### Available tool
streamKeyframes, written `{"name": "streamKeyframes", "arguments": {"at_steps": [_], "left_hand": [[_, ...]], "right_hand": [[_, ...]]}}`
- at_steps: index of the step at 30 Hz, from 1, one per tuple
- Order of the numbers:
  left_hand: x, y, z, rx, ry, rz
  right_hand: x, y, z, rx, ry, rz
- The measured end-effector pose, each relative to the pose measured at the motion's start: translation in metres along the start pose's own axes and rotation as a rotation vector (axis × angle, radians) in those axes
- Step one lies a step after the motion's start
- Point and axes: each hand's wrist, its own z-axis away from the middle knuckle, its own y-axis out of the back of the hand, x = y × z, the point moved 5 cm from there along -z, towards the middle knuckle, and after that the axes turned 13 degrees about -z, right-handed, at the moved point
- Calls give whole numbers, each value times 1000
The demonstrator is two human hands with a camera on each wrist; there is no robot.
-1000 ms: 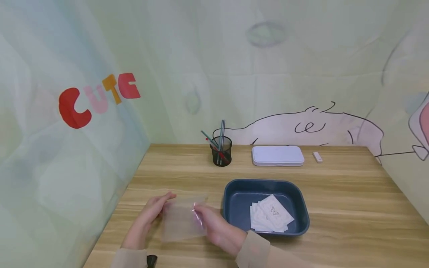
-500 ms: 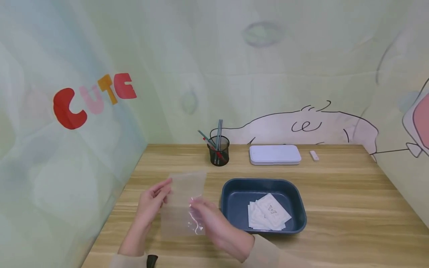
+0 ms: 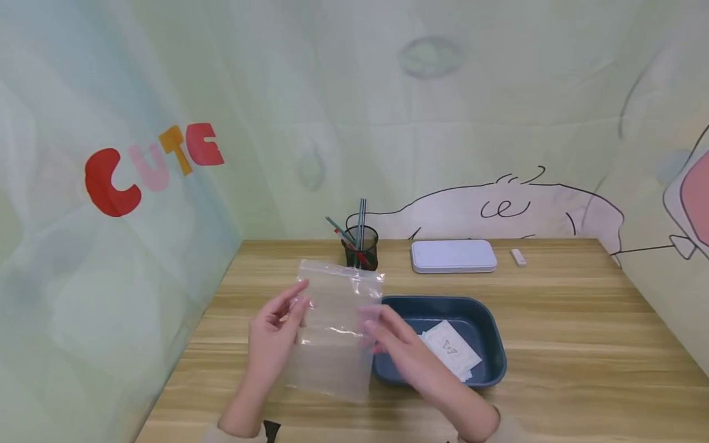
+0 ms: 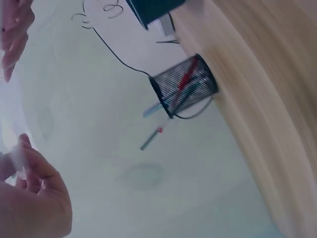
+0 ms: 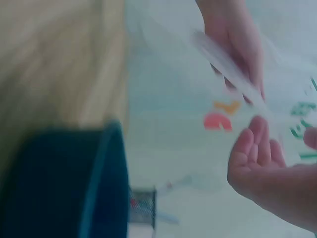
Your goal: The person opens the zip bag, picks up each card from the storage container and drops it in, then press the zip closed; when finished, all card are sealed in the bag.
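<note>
Clear plastic bag (image 3: 335,329) held upright above tabletop (image 3: 554,344), long axis vertical. Left hand (image 3: 274,335) pinches left edge; right hand (image 3: 396,344) pinches right edge, nearer blue tray (image 3: 493,363).

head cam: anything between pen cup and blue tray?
Only bare table between pen cup and blue tray; the clear bag's corner overlaps there, head view.

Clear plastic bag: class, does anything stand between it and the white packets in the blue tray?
Nothing visible does. Both hands hold the clear plastic bag upright, overlapping the blue tray's left edge; the white packets lie uncovered inside.
</note>
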Motion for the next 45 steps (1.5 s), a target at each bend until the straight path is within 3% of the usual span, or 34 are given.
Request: {"name": "streamKeyframes", "arguments": {"at_steps": [2, 5, 10, 15, 19, 21, 25, 28, 30, 32, 34, 37, 41, 45], "left_hand": [[7, -10, 3, -66, -62, -21], [13, -25, 7, -147, -215, -78], [32, -41, 11, -175, -475, -142], [43, -50, 12, -176, -612, -195], [45, -55, 9, -178, -619, -247], [47, -55, 7, -141, -611, -304], [52, -53, 4, 4, -590, -379], [58, -54, 7, 135, -564, -351], [62, -60, 13, 160, -539, -318], [64, -71, 20, 114, -522, -284], [63, -85, 26, 20, -488, -266], [60, -102, 33, -85, -456, -255], [58, -111, 35, -95, -477, -293], [55, -114, 33, -88, -513, -367]], "right_hand": [[-12, 17, 7, 13, 15, 75], [-28, 39, 18, 90, 42, 186], [-54, 50, 31, 137, 154, 283], [-68, 47, 39, 175, 232, 428], [-68, 46, 41, 206, 236, 528], [-67, 47, 41, 217, 241, 545], [-61, 53, 42, 271, 289, 546], [-55, 63, 43, 370, 363, 552], [-52, 69, 44, 447, 421, 570], [-50, 71, 45, 497, 489, 595], [-49, 68, 44, 516, 557, 625], [-49, 57, 44, 495, 667, 659], [-46, 47, 42, 441, 747, 671], [-44, 44, 38, 382, 669, 633]]}}
